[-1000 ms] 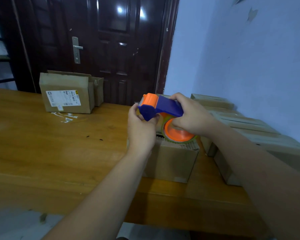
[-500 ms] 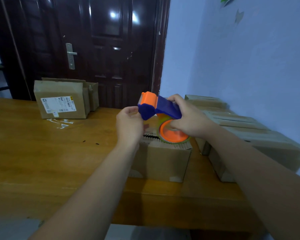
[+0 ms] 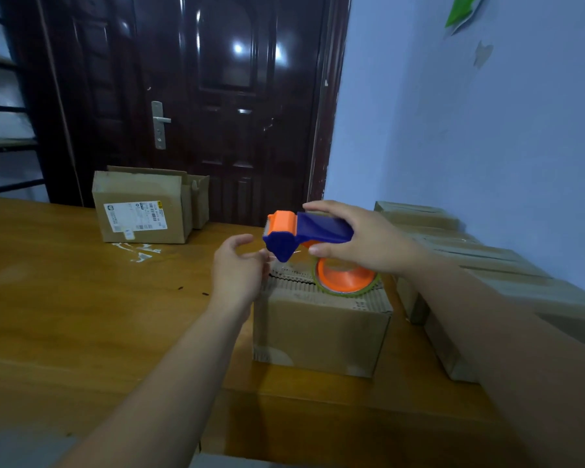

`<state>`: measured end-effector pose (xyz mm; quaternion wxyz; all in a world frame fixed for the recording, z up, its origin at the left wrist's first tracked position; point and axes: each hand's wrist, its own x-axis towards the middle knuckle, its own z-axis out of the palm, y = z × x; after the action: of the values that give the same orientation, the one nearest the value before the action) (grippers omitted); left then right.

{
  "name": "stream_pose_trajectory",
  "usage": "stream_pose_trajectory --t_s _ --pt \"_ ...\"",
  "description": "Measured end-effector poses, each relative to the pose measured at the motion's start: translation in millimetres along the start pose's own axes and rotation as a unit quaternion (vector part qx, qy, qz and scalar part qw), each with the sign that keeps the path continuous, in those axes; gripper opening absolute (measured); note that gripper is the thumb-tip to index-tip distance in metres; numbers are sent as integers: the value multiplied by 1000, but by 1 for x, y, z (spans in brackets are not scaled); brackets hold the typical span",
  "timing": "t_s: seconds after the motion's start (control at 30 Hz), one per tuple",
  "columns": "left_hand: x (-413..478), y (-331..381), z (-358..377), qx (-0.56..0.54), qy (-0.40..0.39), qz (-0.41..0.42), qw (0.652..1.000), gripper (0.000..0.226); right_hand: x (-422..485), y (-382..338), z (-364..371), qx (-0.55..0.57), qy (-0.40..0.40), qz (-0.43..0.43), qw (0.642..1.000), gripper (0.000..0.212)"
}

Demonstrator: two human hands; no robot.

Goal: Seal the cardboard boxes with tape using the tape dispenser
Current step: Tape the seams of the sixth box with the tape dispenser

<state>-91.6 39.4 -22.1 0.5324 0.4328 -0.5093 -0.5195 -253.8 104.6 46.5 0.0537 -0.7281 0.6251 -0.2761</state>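
Fingers [image 3: 242, 239] of left hand [image 3: 238, 268] have slipped off tape dispenser [image 3: 304, 231] head, now curled at its mouth; whether they pinch tape [image 3: 349, 292] is unclear. Right hand [image 3: 368, 243] grips it above cardboard box [image 3: 321, 329]. Likely drawing tape out.

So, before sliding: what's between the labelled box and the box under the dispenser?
Head view: tape scraps by the labelled box, then tabletop with dark specks; left hand hovers above.

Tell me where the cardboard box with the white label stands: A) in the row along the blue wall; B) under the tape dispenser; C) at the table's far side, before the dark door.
C: the labelled box sits on the table before the door, away from the tape dispenser.
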Motion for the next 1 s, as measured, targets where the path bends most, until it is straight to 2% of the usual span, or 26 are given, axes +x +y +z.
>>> stream_pose_trajectory --t_s 0.1,0.23,0.3,0.4,0.63,0.83,1.0 --pt "4 -6 -6 -10 6 -13 1000 59 1 0 1 18 -3 -3 1000 60" --pt "10 -17 -14 -55 6 -92 994 72 -1 5 7 107 37 10 994 67" --pt "12 -19 -16 -86 10 -129 988 71 -5 10 14 155 68 12 985 63" --pt "12 -19 -14 -122 12 -131 984 69 -10 14 27 197 99 10 975 64" --pt "15 -25 -9 -47 40 -82 995 65 -8 5 31 144 166 8 976 57" --pt "16 -28 -11 -6 8 -94 996 58 -4 5 26 137 133 17 981 57" --pt "14 -23 -14 -48 -9 -132 990 48 -8 8 33 133 153 8 979 55"
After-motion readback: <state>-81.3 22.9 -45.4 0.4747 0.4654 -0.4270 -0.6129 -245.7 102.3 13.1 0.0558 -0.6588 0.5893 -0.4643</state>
